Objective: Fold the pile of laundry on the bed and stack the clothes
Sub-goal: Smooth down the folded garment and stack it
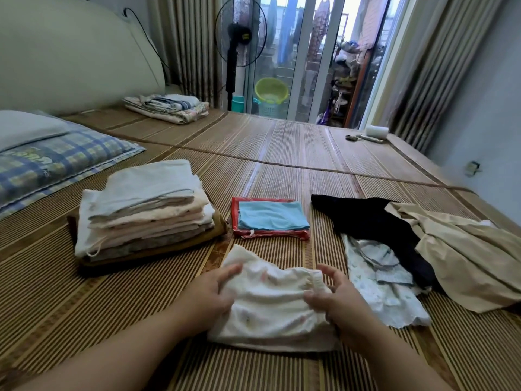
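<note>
Both hands on one garment, near edge of the bamboo mat [282,153].

Left hand [210,294]: fingers curled, gripping the left edge of the white printed garment [270,303]; thumb on top, cloth bunched under the grip.

Right hand [335,297]: fingers bent and partly spread, pinching the right edge by the elastic waistband.

Garment lying between the two hands — flat on the mat, partly folded, lower edge doubled.

Beyond the left hand and further left: tall stack of folded clothes [146,213], pale pieces on a brown one at the bottom.

Straight ahead of both hands: small folded pile, blue piece [272,215] on a red one [235,218].

Right of the right hand, just beside it: unfolded pale patterned garment [383,289]; past that, a black garment [369,218] and a beige garment [462,258], overlapping — all unfolded.

Far beyond the left hand: checked pillow [56,162].
</note>
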{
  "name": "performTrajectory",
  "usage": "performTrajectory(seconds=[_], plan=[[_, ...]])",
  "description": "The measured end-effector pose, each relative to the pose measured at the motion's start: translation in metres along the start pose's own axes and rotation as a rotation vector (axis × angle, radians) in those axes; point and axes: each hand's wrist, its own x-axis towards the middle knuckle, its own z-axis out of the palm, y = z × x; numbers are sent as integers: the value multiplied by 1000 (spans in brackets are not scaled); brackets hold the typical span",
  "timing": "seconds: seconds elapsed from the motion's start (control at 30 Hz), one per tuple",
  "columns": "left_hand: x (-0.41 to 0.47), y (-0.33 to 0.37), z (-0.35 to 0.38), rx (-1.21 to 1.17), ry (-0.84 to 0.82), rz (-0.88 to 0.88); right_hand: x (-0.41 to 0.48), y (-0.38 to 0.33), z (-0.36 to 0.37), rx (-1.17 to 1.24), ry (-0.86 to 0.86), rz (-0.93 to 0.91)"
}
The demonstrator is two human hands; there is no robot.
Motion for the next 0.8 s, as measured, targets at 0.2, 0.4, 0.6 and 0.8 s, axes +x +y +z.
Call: performTrajectory(seconds=[0.2, 0.4, 0.6, 0.8], plan=[[72, 39, -35, -46, 45, 107, 67, -67, -12, -87, 38, -309], [168, 59, -49, 120, 87, 87, 166, -116, -17, -134, 14, -311], [243, 44, -30, 449, -59, -241, 243, -119, -10, -711, 216, -317], [265, 20, 12, 582, -111, -119, 259, -89, 14, -1377, 109, -456]])
